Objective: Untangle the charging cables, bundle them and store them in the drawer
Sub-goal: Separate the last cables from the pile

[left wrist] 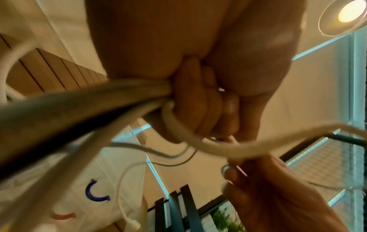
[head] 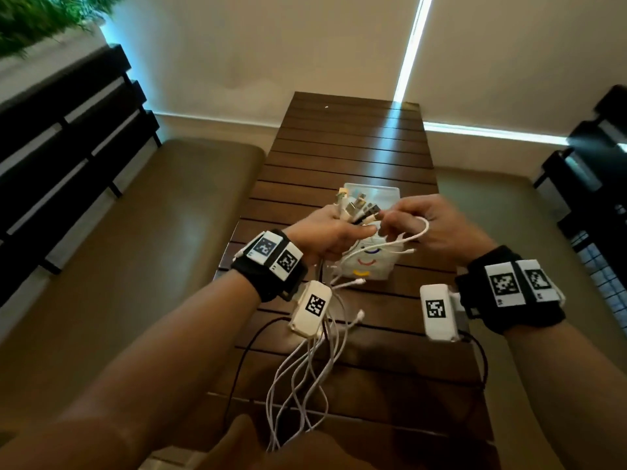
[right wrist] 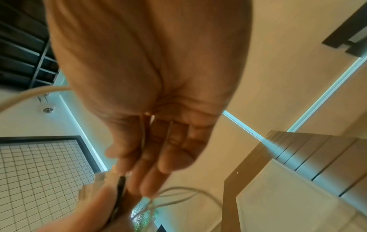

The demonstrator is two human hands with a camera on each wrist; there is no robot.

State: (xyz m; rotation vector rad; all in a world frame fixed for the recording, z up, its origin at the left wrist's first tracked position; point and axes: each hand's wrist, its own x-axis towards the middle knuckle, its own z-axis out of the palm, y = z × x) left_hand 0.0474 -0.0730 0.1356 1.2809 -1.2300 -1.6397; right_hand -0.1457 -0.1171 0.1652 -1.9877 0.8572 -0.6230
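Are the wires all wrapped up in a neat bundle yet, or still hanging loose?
Still loose. The left hand grips the cables near their plugs, and the rest dangles down in long strands. The right hand pinches one white loop.

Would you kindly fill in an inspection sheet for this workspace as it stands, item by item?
Surface: dark brown slatted wooden table, long and narrow.
Job's things: bunch of mostly white charging cables, plug ends gathered above the fist, tails hanging loose towards the person; small white plastic drawer unit with coloured curved handles on the table beneath the hands.
Clutter: nothing seen.
Grippers: left hand grips the cable bunch; right hand pinches a looped white cable beside the plugs.
Cables: thin black leads run from the wrist cameras.
Surroundings: tan cushioned benches on both sides, pale roller blinds, green plant top left.
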